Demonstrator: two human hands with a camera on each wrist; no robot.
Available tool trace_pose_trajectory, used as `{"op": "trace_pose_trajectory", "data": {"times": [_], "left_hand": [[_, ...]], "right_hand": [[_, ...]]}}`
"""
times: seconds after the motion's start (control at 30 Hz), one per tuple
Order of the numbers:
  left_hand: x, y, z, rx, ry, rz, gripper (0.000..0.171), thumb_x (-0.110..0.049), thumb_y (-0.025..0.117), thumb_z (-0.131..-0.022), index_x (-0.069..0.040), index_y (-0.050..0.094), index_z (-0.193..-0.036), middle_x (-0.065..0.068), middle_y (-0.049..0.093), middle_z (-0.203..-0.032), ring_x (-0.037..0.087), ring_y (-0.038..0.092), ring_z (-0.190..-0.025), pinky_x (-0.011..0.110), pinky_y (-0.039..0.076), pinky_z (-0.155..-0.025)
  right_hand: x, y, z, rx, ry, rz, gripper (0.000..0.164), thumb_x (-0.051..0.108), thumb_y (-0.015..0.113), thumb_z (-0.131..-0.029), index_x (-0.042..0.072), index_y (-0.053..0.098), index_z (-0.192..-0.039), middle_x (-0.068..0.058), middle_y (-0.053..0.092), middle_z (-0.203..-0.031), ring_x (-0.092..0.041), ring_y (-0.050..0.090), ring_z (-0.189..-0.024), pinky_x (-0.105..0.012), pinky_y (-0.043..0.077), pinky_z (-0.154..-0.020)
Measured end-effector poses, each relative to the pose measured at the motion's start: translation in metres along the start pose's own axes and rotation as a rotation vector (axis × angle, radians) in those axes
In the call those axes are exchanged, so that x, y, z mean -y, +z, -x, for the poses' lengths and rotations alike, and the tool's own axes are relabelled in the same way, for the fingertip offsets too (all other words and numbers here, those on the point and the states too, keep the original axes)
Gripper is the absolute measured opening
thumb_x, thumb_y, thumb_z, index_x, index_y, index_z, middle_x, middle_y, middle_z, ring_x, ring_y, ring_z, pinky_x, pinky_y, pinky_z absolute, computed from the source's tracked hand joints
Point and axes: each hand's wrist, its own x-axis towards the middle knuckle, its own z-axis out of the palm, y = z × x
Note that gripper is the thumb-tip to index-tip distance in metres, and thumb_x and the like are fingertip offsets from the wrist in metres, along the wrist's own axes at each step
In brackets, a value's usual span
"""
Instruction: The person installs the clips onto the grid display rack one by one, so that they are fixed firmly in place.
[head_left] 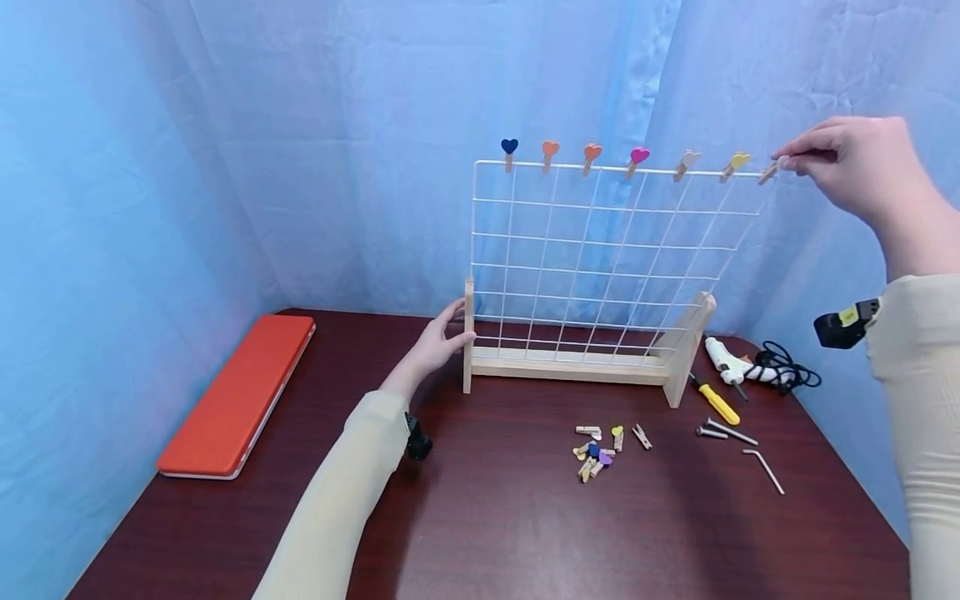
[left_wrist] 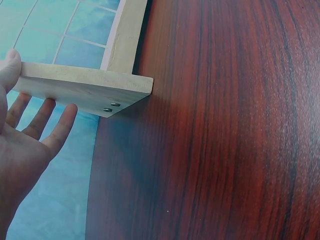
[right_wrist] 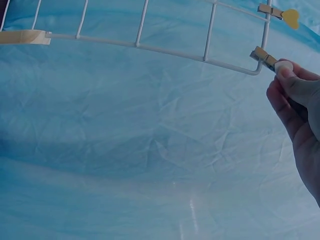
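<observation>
My right hand (head_left: 862, 162) pinches a small wooden clothespin (right_wrist: 265, 57) by its white end between thumb and fingers. The clothespin sits at the upper right corner of a white wire grid (head_left: 592, 246), overlapping the wire there. My left hand (head_left: 435, 342) is at the left wooden post (left_wrist: 90, 82) of the grid's stand, fingertips against its outer face and thumb at its edge, fingers fairly straight. Along the top wire stand several heart clothespins, among them a dark blue one (head_left: 509, 148), a pink one (head_left: 638, 157) and a yellow one (head_left: 738, 162).
Loose heart clothespins (head_left: 594, 450) lie in front of the stand. To the right are a yellow screwdriver (head_left: 718, 403), a glue gun (head_left: 731, 360) with a black cord, bolts (head_left: 731, 431) and a hex key (head_left: 767, 472). An orange-red case (head_left: 240, 396) lies at left.
</observation>
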Motion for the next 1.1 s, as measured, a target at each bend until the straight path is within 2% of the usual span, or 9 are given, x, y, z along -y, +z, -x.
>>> {"op": "trace_pose_trajectory", "data": {"times": [0.13, 0.27, 0.37, 0.5, 0.63, 0.73, 0.87, 0.97, 1.1], "left_hand": [[-0.005, -0.001, 0.002, 0.01, -0.013, 0.006, 0.068, -0.025, 0.059, -0.085, -0.021, 0.021, -0.143, 0.008, 0.032, -0.141, 0.027, 0.043, -0.119, 0.034, 0.052, -0.075], [-0.017, -0.003, 0.007, 0.031, -0.018, 0.031, 0.068, -0.02, 0.058, -0.086, -0.015, 0.02, -0.143, 0.013, 0.03, -0.141, 0.032, 0.04, -0.12, 0.039, 0.052, -0.077], [-0.023, -0.004, 0.011, 0.038, -0.018, 0.034, 0.068, -0.018, 0.057, -0.087, -0.013, 0.019, -0.143, 0.015, 0.029, -0.142, 0.033, 0.039, -0.121, 0.041, 0.051, -0.078], [-0.015, -0.002, 0.007, 0.032, -0.004, 0.029, 0.067, -0.018, 0.057, -0.087, -0.015, 0.019, -0.143, 0.014, 0.03, -0.142, 0.031, 0.041, -0.119, 0.039, 0.052, -0.076], [-0.002, 0.0, 0.002, 0.012, 0.003, 0.015, 0.066, -0.016, 0.057, -0.088, -0.019, 0.021, -0.143, 0.01, 0.032, -0.141, 0.028, 0.044, -0.117, 0.036, 0.053, -0.074], [-0.001, 0.0, 0.001, -0.009, -0.006, 0.008, 0.065, -0.018, 0.058, -0.087, -0.021, 0.022, -0.142, 0.007, 0.033, -0.14, 0.026, 0.045, -0.116, 0.035, 0.053, -0.074], [-0.001, 0.001, 0.0, -0.015, -0.012, 0.003, 0.066, -0.025, 0.058, -0.086, -0.024, 0.022, -0.142, 0.005, 0.033, -0.14, 0.023, 0.045, -0.117, 0.035, 0.053, -0.075], [-0.002, 0.0, 0.0, -0.007, -0.011, 0.002, 0.067, -0.026, 0.058, -0.086, -0.023, 0.021, -0.142, 0.005, 0.033, -0.141, 0.024, 0.043, -0.119, 0.035, 0.053, -0.075], [-0.003, 0.0, 0.0, 0.001, -0.014, 0.001, 0.068, -0.027, 0.057, -0.086, -0.023, 0.02, -0.143, 0.006, 0.032, -0.141, 0.024, 0.041, -0.12, 0.037, 0.052, -0.077]], "right_hand": [[-0.001, 0.002, -0.001, 0.004, 0.039, -0.025, 0.029, 0.018, 0.052, -0.09, 0.0, 0.062, -0.109, -0.023, 0.057, -0.107, -0.026, 0.049, -0.086, -0.043, 0.045, -0.072], [-0.003, 0.004, -0.001, 0.012, 0.109, -0.095, 0.033, 0.028, 0.051, -0.09, 0.009, 0.061, -0.115, -0.013, 0.057, -0.108, 0.004, 0.042, -0.074, -0.018, 0.041, -0.065], [-0.006, 0.005, 0.001, 0.024, 0.165, -0.181, 0.038, 0.034, 0.051, -0.088, 0.015, 0.058, -0.12, 0.004, 0.054, -0.103, 0.017, 0.036, -0.071, -0.016, 0.046, -0.081], [-0.009, 0.003, 0.006, -0.002, 0.207, -0.288, 0.042, 0.037, 0.054, -0.086, 0.022, 0.053, -0.125, 0.015, 0.049, -0.104, 0.016, 0.038, -0.078, -0.026, 0.037, -0.099], [-0.005, -0.002, 0.014, -0.067, 0.209, -0.393, 0.04, 0.031, 0.057, -0.085, 0.027, 0.053, -0.125, 0.01, 0.052, -0.116, 0.015, 0.042, -0.083, -0.014, 0.035, -0.096], [0.003, 0.0, 0.023, -0.103, 0.153, -0.467, 0.038, 0.024, 0.06, -0.084, 0.024, 0.056, -0.122, 0.011, 0.055, -0.114, 0.015, 0.047, -0.083, -0.005, 0.037, -0.087], [0.019, 0.015, 0.037, -0.149, -0.008, -0.619, 0.035, 0.005, 0.065, -0.079, 0.008, 0.062, -0.114, 0.012, 0.06, -0.1, 0.009, 0.056, -0.081, -0.002, 0.043, -0.074], [0.031, 0.034, 0.051, -0.136, -0.117, -0.704, 0.036, -0.008, 0.065, -0.074, -0.002, 0.062, -0.109, 0.008, 0.064, -0.098, 0.002, 0.061, -0.082, -0.006, 0.047, -0.07], [0.041, 0.076, 0.076, -0.064, -0.215, -0.708, 0.039, -0.011, 0.067, -0.071, -0.001, 0.062, -0.108, -0.002, 0.064, -0.101, -0.003, 0.061, -0.083, -0.009, 0.048, -0.07]]}}
